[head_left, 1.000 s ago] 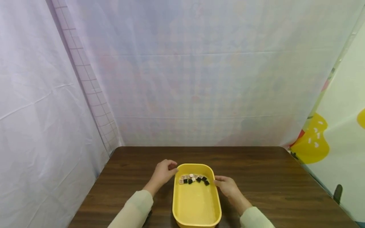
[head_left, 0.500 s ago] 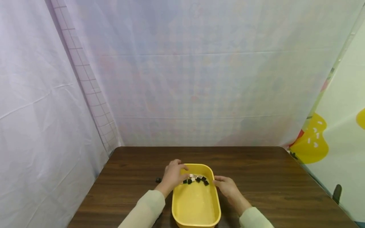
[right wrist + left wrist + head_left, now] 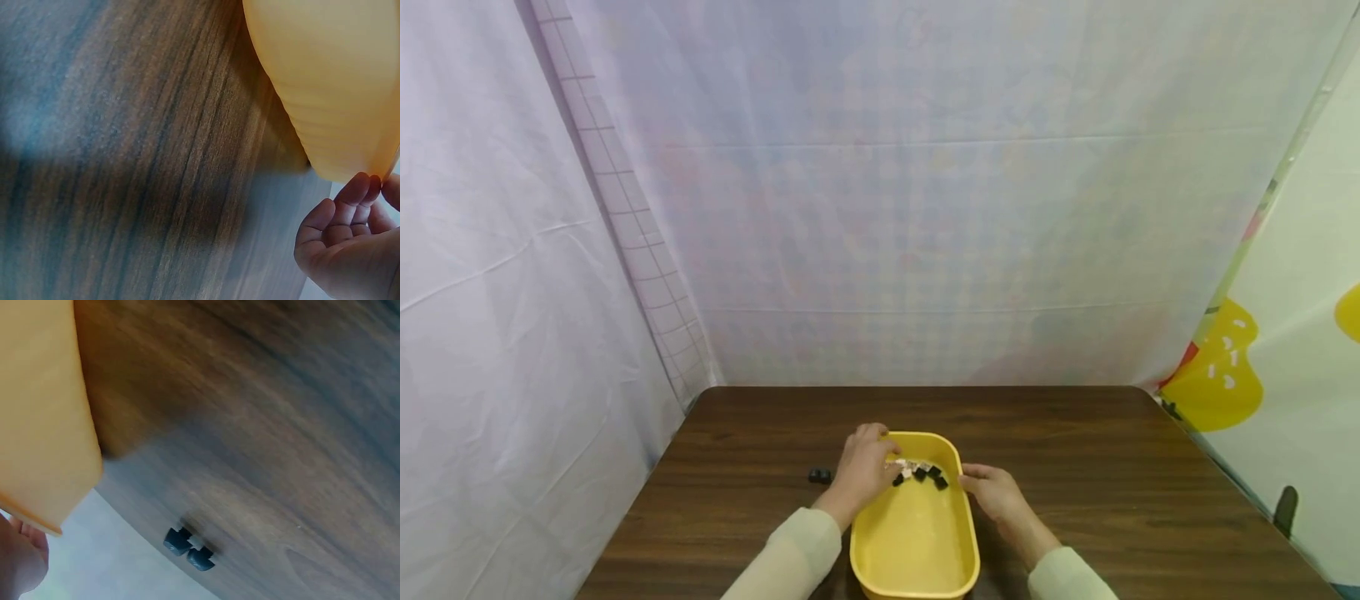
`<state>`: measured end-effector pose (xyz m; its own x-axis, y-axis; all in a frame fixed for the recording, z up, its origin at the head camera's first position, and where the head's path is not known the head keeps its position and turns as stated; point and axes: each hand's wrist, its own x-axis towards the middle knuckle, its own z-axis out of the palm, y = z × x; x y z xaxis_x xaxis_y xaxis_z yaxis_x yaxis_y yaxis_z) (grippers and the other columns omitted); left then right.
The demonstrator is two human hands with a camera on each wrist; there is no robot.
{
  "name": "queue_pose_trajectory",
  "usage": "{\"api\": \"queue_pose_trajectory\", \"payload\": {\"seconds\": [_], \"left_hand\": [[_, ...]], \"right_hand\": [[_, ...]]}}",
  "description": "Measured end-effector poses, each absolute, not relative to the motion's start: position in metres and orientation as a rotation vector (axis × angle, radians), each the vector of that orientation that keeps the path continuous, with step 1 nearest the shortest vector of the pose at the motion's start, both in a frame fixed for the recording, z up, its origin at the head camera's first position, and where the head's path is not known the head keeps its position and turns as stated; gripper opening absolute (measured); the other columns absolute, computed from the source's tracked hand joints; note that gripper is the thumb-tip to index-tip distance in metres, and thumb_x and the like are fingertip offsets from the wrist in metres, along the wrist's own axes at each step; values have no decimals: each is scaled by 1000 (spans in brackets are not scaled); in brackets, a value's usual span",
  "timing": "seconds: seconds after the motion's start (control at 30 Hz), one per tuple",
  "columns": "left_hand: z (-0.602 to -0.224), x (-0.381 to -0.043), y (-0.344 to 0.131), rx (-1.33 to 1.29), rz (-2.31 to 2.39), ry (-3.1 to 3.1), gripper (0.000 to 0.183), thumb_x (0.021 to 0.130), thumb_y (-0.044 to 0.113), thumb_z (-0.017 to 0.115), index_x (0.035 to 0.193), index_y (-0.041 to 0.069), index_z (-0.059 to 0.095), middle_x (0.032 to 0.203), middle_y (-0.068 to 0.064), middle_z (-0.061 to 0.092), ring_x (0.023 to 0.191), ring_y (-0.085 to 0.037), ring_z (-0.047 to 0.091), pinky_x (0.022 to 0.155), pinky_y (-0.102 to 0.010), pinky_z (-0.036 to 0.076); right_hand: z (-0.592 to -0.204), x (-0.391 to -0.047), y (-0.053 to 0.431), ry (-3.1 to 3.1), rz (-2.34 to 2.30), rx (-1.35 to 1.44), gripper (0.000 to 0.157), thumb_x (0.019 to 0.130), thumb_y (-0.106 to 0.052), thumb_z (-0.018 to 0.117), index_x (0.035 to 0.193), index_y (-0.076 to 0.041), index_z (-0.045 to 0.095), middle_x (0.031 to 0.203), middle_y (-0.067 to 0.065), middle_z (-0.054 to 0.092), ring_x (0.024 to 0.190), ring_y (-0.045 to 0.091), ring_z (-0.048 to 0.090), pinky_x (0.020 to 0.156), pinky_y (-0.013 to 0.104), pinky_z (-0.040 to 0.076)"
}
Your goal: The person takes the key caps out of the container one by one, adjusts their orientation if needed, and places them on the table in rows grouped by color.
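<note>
A yellow plastic tub stands lengthwise on the dark wood table. Small black and pale square pieces lie near its far end, the leftmost hidden by my left hand. That left hand reaches across the left rim, thumb and fingers bent and apart above the pieces. In the left wrist view only part of it shows, beside the rim. My right hand pinches the tub's right rim near the far end, fingers against the outer wall in the right wrist view. Two small black objects sit on the table left of the tub.
The brown wood-grain table extends on both sides of the tub. Behind it hangs a pale curtain, with a white cloth at the left and a printed sheet at the right.
My left hand has moved right, from beside the tub to over its left rim and the pieces, uncovering the two black objects on the table. The right hand stays at the right rim.
</note>
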<state>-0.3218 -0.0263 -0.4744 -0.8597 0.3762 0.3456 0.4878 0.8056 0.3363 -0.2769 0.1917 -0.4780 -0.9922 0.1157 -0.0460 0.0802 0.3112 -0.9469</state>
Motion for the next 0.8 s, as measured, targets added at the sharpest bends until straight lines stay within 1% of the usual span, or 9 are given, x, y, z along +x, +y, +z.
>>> {"api": "queue_pose_trajectory", "payload": {"seconds": [0.1,0.2,0.27,0.33,0.43,0.57,0.63,0.7,0.8], "left_hand": [[-473,-321,-23,-719,-595,-2714,19,89,24,76,104,12,75,107,-2,60,100,-19,55,88,-36,48],[-472,-321,-18,-734,-638,-2781,18,89,20,76,102,8,74,97,-1,61,87,-15,57,75,-31,51],[-472,-322,-14,-711,-617,-2833,12,89,19,76,93,8,73,91,-1,62,80,-13,57,70,-29,51],[-471,-321,-10,-668,-563,-2891,12,88,19,76,83,9,70,85,-1,60,72,-12,54,64,-29,49],[-469,-321,-5,-597,-427,-2933,24,87,20,77,70,11,62,77,-1,57,66,-12,51,60,-30,49],[-471,-321,0,-532,-263,-2978,26,87,16,75,66,12,61,74,-1,59,63,-14,55,58,-34,53],[-473,-322,2,-525,-220,-2989,26,87,12,73,64,13,60,72,0,60,62,-14,56,57,-35,53],[-475,-323,3,-547,-177,-2988,28,85,11,73,61,15,60,70,2,60,62,-13,56,56,-35,52],[-476,-324,2,-619,-171,-2952,29,82,14,77,59,19,59,66,7,56,60,-11,53,54,-32,49]], "right_hand": [[-477,-277,192,-2525,1821,-191,34,93,-6,61,119,16,62,115,28,65,109,37,58,96,54,43],[-476,-277,192,-2533,1823,-199,35,93,-7,61,120,15,62,117,28,64,111,38,58,97,55,42],[-477,-277,192,-2538,1820,-206,35,93,-8,62,121,15,62,118,28,64,110,37,58,96,54,43],[-476,-277,192,-2541,1819,-214,36,93,-9,62,121,14,62,118,27,64,108,36,58,93,52,45],[-477,-276,192,-2546,1812,-222,36,93,-9,62,121,13,62,116,26,65,104,31,60,87,44,48],[-478,-276,192,-2533,1826,-233,35,92,-9,63,121,12,63,113,24,67,97,26,61,77,36,48],[-478,-276,192,-2527,1835,-232,35,92,-9,63,121,12,63,113,24,66,96,27,61,77,36,49],[-477,-276,191,-2533,1829,-231,36,92,-9,63,121,12,63,115,25,66,98,28,61,80,38,49],[-475,-276,191,-2541,1825,-237,36,93,-10,63,122,12,63,116,25,65,101,29,61,81,41,50]]}}
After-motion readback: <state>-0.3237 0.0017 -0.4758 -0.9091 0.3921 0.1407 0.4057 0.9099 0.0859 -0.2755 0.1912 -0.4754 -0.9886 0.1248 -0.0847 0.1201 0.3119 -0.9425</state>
